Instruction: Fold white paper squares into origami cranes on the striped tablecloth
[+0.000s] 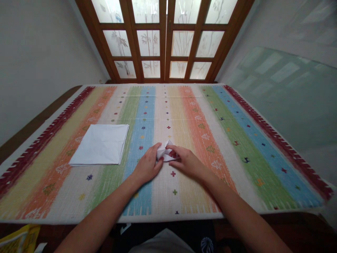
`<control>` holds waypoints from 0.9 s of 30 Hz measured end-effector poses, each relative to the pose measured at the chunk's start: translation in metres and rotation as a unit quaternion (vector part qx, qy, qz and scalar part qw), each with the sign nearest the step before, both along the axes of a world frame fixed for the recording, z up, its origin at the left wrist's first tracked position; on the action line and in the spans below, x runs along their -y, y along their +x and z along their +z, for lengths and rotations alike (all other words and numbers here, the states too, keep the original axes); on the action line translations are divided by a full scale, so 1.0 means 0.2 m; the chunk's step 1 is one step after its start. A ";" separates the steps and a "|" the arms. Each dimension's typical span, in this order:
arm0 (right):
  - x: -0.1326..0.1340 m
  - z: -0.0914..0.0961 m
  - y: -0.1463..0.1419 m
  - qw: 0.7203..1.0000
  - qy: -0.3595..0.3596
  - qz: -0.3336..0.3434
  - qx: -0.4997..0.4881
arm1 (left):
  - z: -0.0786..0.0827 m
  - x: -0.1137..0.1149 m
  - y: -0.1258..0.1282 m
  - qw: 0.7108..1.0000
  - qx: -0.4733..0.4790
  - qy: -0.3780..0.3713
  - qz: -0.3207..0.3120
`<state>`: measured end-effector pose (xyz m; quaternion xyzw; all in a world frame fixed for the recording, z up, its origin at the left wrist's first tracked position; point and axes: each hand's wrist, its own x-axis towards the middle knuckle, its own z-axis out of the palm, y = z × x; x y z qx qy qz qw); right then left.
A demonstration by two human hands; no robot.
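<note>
Along the near edge of the bench (31, 130) lies a woven cotton cloth (168, 217) in pale stripes of red, orange, green and blue, and on it, at the middle of the near half, sits a small folded piece of white paper (164, 151). This paper looks like the likeliest thing to go wrong: it is thin and stands up in crumpled points, so uneven pressure could crush or tear it, and a slackened hold could let its folds spring apart. The woven surface may also drag at it if it is slid. The left hand (147, 165), half open and curved, touches the paper's left side with its fingertips, while the right hand (188, 162), also partly open, reaches in from the right with its fingers bent over the paper's other end, so the two seem to pinch it between them. Just left of the left hand, and apart from it, lies a neat square stack of white paper sheets (101, 144); a careless sideways sweep of the left wrist could knock it askew. Beyond the cloth's far edge stand glazed wooden doors (162, 42) with frosted, bamboo-patterned panes.
</note>
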<state>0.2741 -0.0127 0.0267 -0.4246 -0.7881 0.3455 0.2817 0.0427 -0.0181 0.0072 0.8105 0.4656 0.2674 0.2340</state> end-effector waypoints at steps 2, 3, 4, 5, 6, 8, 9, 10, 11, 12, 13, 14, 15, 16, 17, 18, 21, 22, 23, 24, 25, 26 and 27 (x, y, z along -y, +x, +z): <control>-0.01 0.00 0.01 1.000 -0.022 0.002 -0.009 | 0.00 0.00 0.00 1.000 -0.005 0.000 -0.007; -0.01 -0.01 0.01 0.999 -0.030 0.002 -0.013 | -0.01 0.00 0.00 1.000 -0.006 0.001 -0.010; -0.02 -0.01 0.01 0.999 -0.034 0.000 -0.015 | -0.01 0.00 0.00 1.000 -0.006 0.001 -0.013; -0.02 -0.02 0.01 0.999 -0.033 -0.004 -0.014 | -0.01 0.00 0.00 1.000 -0.006 0.001 -0.015; -0.02 -0.03 0.00 1.000 -0.026 -0.009 -0.011 | -0.01 0.00 0.00 1.000 -0.006 0.000 -0.017; -0.03 -0.04 -0.01 1.000 0.002 -0.020 -0.001 | -0.01 0.00 0.00 1.000 -0.006 0.000 -0.021; -0.03 -0.04 -0.01 1.000 0.019 -0.024 0.006 | -0.01 0.00 0.00 1.000 -0.007 0.002 -0.024; -0.03 -0.05 -0.02 0.999 0.036 -0.025 0.016 | -0.01 0.00 0.00 1.000 -0.009 0.005 -0.028; -0.03 -0.06 -0.02 0.998 0.051 -0.024 0.028 | -0.01 0.00 0.00 0.999 -0.011 0.008 -0.032; -0.04 -0.06 -0.03 0.997 0.063 -0.022 0.041 | -0.02 0.00 0.01 0.999 -0.015 0.014 -0.036; -0.04 -0.07 -0.03 0.996 0.072 -0.022 0.054 | -0.03 0.00 0.01 0.999 -0.021 0.018 -0.041; -0.04 -0.08 -0.03 0.994 0.079 -0.024 0.067 | -0.04 0.00 0.01 0.998 -0.029 0.023 -0.045; -0.05 -0.08 -0.03 0.993 0.084 -0.029 0.078 | -0.04 -0.01 0.01 0.998 -0.039 0.026 -0.047; -0.05 -0.09 -0.03 0.992 0.088 -0.035 0.085 | -0.05 -0.01 0.02 0.997 -0.050 0.029 -0.048; -0.05 -0.09 -0.03 0.991 0.089 -0.043 0.090 | -0.06 -0.01 0.02 0.997 -0.062 0.030 -0.047; -0.05 -0.09 -0.03 0.991 0.088 -0.049 0.093 | -0.07 -0.01 0.02 0.996 -0.074 0.031 -0.046; -0.05 -0.09 -0.03 0.991 0.076 -0.062 0.088 | -0.07 -0.01 0.02 0.993 -0.104 0.032 -0.047; -0.05 -0.09 -0.03 0.992 0.071 -0.068 0.079 | -0.07 -0.01 0.01 0.992 -0.108 0.033 -0.050; -0.05 -0.09 -0.03 0.993 0.068 -0.074 0.065 | -0.07 -0.01 0.01 0.992 -0.111 0.033 -0.053; -0.05 -0.09 -0.03 0.993 0.067 -0.082 0.048 | -0.07 -0.02 0.00 0.992 -0.110 0.033 -0.056; -0.05 -0.09 -0.03 0.993 0.071 -0.091 0.031 | -0.06 -0.02 0.00 0.992 -0.109 0.034 -0.058; -0.05 -0.10 -0.03 0.992 0.079 -0.101 0.015 | -0.05 -0.02 -0.01 0.992 -0.106 0.035 -0.059; -0.06 -0.10 -0.03 0.990 0.090 -0.109 0.000 | -0.05 -0.02 -0.02 0.992 -0.104 0.039 -0.059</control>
